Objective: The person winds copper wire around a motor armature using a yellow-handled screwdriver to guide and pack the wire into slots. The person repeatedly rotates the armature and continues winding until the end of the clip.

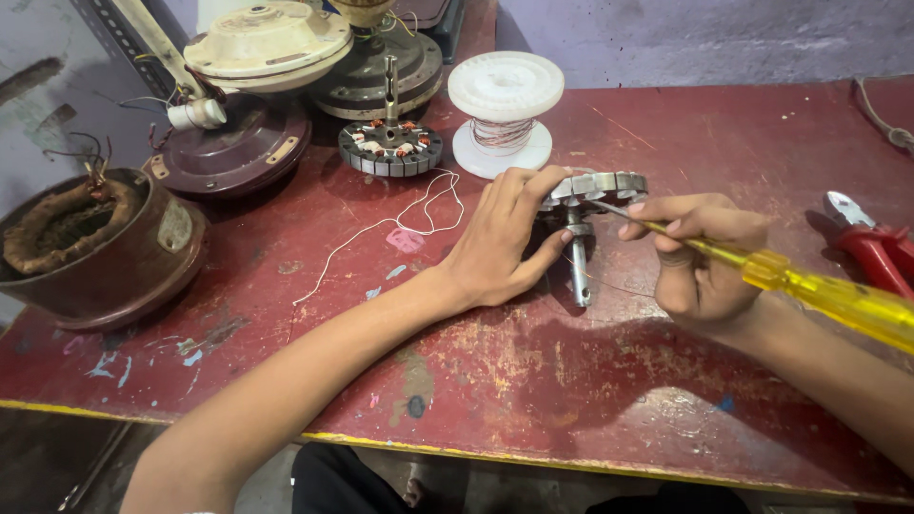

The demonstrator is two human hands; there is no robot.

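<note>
A grey metal fan stator [600, 187] with a steel shaft [580, 271] lies on its side on the worn red table [533, 381]. My left hand [500, 243] grips the stator from the left, thumb under it. My right hand [700, 257] holds a screwdriver with a clear yellow handle [838, 300]; its thin metal tip touches the stator's edge.
A white spool of copper wire [503, 114] and a second wound stator [390, 145] stand behind. Fan motor housings [248, 124] sit at back left, a brown wound motor [90, 247] at far left. Red-handled pliers [876, 247] lie at right. A white string [400, 224] trails left.
</note>
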